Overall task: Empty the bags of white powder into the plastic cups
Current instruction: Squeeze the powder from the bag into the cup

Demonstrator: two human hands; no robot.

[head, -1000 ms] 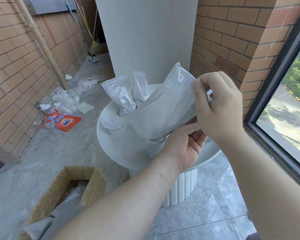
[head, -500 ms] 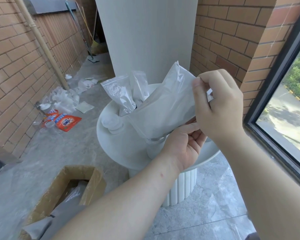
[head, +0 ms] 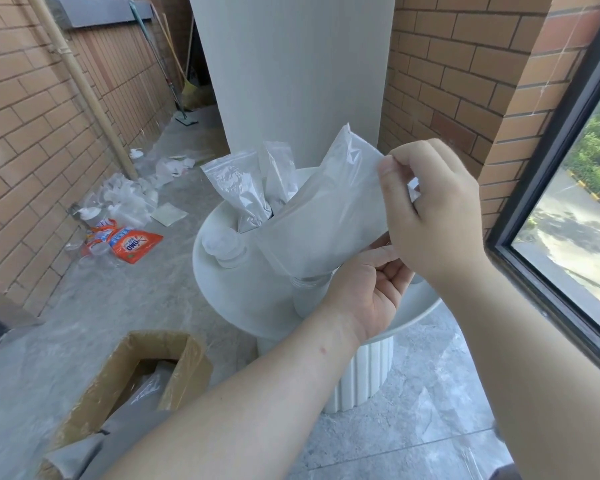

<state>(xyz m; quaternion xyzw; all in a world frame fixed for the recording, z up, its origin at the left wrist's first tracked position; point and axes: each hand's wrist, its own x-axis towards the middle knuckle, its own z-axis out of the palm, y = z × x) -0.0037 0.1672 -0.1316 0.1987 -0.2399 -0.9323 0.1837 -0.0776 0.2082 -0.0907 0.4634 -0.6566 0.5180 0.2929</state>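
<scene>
Powder bag [head: 326,209] is held slanted above the table [head: 250,306], long axis falling from upper right to lower left, mouth over one cup [head: 309,294]. Two spare bags [head: 238,192] are stood behind, two other cups [head: 224,245] beside. The slanted bag's top is pinched by the right hand [head: 430,209], its lower edge by the upturned left hand [head: 371,292].

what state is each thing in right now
plastic cup, upright on table
held powder bag, tilted, lower end at the cup's mouth
right hand, pinches bag's upper edge
left hand, holds bag from below
spare bags, standing upright behind
cardboard box, flaps open
</scene>
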